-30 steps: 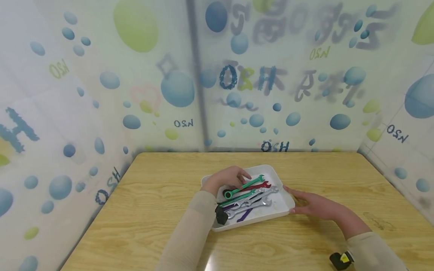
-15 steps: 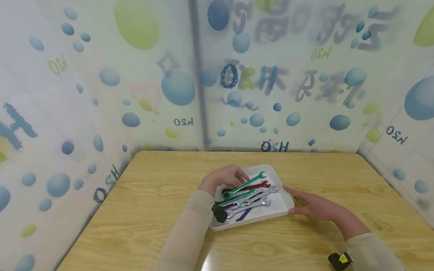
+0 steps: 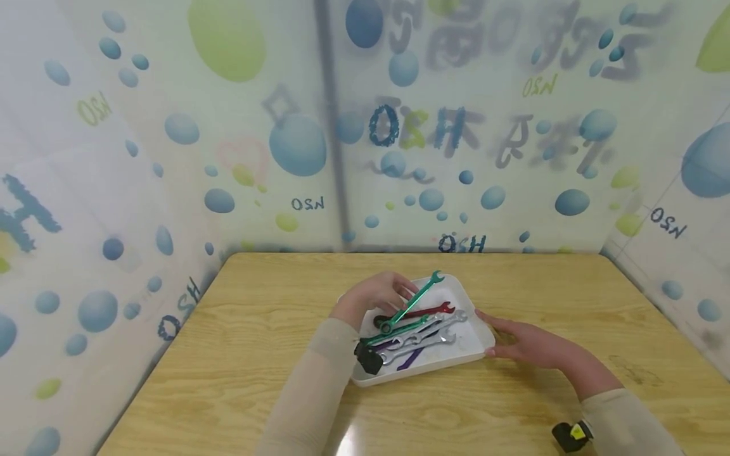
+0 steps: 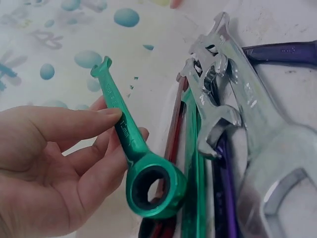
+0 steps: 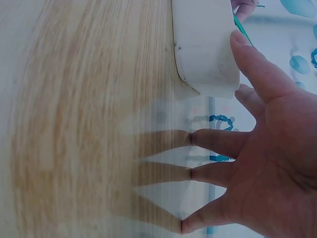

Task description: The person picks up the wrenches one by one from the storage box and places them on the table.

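Observation:
In the head view, my left hand pinches a green ratcheting combination wrench between thumb and fingers. Its open end points up and away, raised over a white tray; its ring end is nearest the left wrist camera. Below it in the tray lie a red wrench, a second green wrench, several silver wrenches and a purple one. My right hand touches the tray's right end with thumb and index finger. Its other fingers are spread, tips on the table.
The tray stands on a wood-grain table. A wall printed with blue and green drops rises behind the table's back edge. Black wrist cameras sit at both wrists, the left one hanging over the tray's near left corner.
My left hand has lifted the green wrench's open end up from the other wrenches, so it now tilts more steeply. My right hand stays at the tray's right end.

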